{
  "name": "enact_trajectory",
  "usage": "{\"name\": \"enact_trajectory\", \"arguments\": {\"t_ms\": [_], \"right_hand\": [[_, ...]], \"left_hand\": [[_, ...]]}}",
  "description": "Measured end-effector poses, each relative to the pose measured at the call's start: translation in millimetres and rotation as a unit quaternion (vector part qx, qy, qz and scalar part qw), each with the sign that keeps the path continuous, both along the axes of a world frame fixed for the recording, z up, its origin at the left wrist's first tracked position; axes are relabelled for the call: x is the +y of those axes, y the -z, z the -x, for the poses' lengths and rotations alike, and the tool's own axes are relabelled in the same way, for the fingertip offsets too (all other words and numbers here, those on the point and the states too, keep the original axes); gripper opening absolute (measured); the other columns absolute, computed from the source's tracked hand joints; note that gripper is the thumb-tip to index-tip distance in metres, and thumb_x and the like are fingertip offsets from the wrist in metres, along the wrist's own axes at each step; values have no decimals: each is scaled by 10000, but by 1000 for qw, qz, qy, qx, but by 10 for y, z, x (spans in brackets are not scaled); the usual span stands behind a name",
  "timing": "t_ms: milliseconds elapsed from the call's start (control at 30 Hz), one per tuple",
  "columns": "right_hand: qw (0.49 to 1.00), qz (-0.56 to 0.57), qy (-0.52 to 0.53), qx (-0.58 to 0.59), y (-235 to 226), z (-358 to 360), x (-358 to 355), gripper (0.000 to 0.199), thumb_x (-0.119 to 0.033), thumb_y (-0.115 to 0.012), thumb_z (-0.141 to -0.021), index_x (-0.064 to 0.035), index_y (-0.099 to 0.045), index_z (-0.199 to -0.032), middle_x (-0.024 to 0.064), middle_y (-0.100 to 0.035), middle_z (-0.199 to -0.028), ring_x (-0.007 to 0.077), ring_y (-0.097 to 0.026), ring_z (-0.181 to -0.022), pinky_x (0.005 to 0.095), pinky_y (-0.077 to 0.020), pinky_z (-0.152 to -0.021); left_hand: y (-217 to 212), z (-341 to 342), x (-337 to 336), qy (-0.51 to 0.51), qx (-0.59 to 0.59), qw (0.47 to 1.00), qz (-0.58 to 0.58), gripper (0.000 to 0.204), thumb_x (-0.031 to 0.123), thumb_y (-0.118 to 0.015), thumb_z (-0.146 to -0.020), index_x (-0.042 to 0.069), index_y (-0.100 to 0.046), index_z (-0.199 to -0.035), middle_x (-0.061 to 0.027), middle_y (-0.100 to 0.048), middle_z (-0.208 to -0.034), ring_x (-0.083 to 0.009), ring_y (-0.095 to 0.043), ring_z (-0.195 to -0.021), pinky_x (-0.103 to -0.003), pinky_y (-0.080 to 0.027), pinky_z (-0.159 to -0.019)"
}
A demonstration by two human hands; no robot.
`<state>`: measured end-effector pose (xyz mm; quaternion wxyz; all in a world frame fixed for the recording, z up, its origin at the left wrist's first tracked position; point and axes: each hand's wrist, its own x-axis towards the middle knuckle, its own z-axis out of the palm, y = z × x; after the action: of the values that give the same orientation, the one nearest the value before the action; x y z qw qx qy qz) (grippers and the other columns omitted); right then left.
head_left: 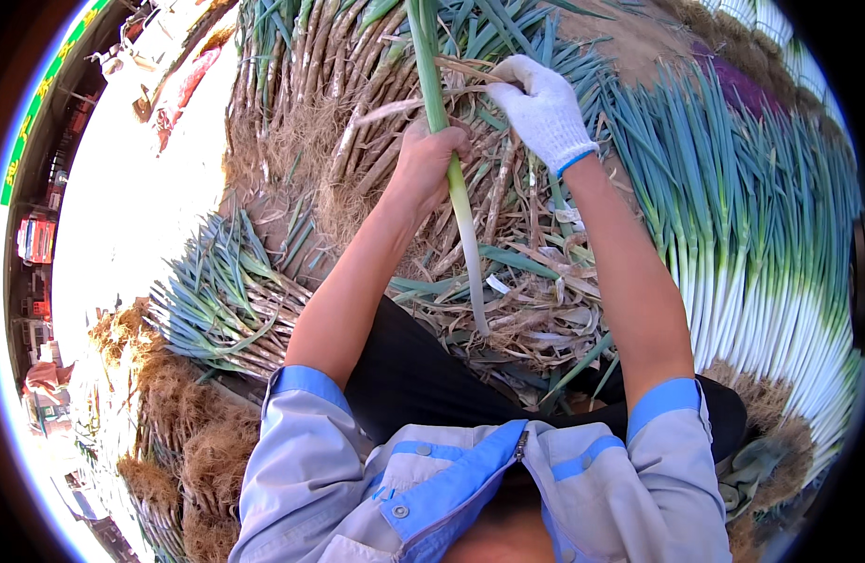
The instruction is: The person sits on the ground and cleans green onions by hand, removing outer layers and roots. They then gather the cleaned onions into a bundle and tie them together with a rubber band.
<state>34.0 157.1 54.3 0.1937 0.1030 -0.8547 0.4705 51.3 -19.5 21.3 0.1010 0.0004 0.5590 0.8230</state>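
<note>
My bare left hand (430, 155) is wrapped round a long green onion (463, 220) at the middle of its stalk. The onion hangs nearly upright, its green leaves up and its white end pointing down toward my lap. In a white knitted glove with a blue cuff, my right hand (542, 108) is up beside the leaves, thumb and fingers pinched on a dry, tan outer leaf (470, 70). That strip stretches across to the onion. Below both hands lies a litter of peeled husks (535, 319) and loose green leaves.
Unpeeled onions (310, 66) with brown stalks and roots lie in a heap ahead. To the right stands a long row of peeled onions (733, 244), white ends nearer me. A smaller bundle (230, 300) and root-ended bundles (202, 450) are at my left.
</note>
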Motion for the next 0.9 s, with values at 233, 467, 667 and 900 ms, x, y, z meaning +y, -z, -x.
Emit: {"name": "enact_trajectory", "arguments": {"t_ms": [233,467,667,900], "right_hand": [[910,-338,78,-228,728,-294,1350,203,-169,-630,-816,-85,-723,-976,172,-709,-951,359,-672,-931,434,-526,-826],[870,-382,-7,-312,643,-1352,1405,587,-446,-673,-792,-104,-621,-1266,224,-641,-1240,370,-634,-1117,409,-506,-960],[945,-143,-94,-277,305,-1685,749,591,-368,-680,-868,-99,-501,-1363,210,-688,-1019,386,-675,-926,451,-522,-836],[949,-217,150,-171,-403,-2382,2371,301,-308,-590,-921,-130,-625,-1162,140,-686,-782,337,-687,-738,458,-531,-682]], "left_hand": [[-59,135,-215,-54,-25,997,39,46,-48,-584,-794,-32,-570,-834,-98,-556,-741,-173,-526,-628,-314,-463,-559],[-248,546,-150,-102,-52,993,-27,180,-106,-593,-837,-76,-479,-973,-120,-550,-803,-201,-566,-671,-380,-572,-632],[282,1065,-237,-200,-57,974,-91,186,-75,-580,-891,-105,-512,-1061,-139,-532,-889,-222,-534,-744,-348,-529,-677],[-549,856,2320,-66,3,992,-108,228,62,-710,-889,-26,-630,-1084,-73,-606,-982,-208,-584,-912,-388,-463,-858]]}}
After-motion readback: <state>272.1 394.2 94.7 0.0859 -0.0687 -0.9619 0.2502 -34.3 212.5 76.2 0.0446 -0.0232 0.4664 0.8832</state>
